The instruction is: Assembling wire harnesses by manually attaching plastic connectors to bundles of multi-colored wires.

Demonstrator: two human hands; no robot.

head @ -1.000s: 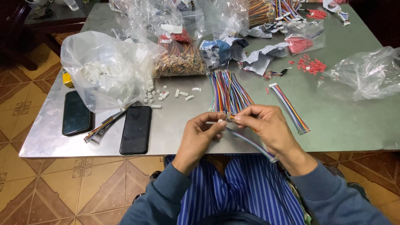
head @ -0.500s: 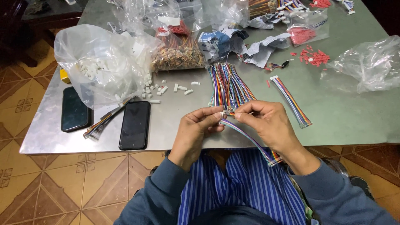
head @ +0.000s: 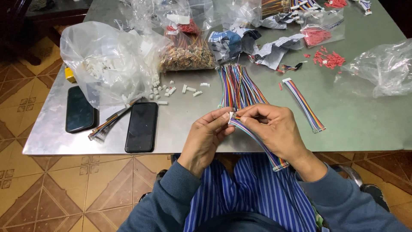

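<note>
near the table (head: 369, 129) edge a ribbon cable (head: 257, 139) is pinched by both hands, left hand (head: 206, 137) and right hand (head: 274, 129); its white end, perhaps a connector, is best kept square.

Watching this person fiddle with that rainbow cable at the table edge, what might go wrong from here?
The ribbon cable is pinched at one end between the left hand and right hand, beyond the table edge; a small piece slipping there would likely fall to the tiled floor. The cable's free end hangs toward the lap and might snag. The loose white connectors lie scattered and could be swept off.
</note>
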